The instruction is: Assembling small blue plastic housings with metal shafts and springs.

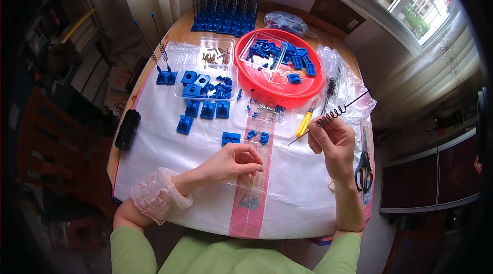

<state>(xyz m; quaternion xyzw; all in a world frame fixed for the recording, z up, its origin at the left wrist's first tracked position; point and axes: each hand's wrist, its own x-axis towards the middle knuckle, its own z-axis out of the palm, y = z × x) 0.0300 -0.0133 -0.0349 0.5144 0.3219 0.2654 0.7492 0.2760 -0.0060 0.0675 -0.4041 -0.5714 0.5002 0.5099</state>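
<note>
My right hand point(336, 145) is raised over the right half of the table, thumb and fingers pinched on a thin black rod with a coil spring point(334, 115) around it. The rod slants from lower left to upper right. Low over the middle of the table, my left hand point(233, 163) has its fingers curled together; anything between the fingertips is too small to make out. Just beyond that hand lie a blue plastic base point(231, 137) and several small blue pieces point(263, 138). A yellow-handled screwdriver point(305, 122) rests close to the right hand.
Finished-looking blue stands with upright springs point(226, 22) crowd the far edge. A red basin point(280, 89) and a clear tub point(233, 86) hold blue parts. Black scissors point(364, 171) lie at right, a black case point(128, 129) at left. Plastic bags point(349, 81) sit at the right.
</note>
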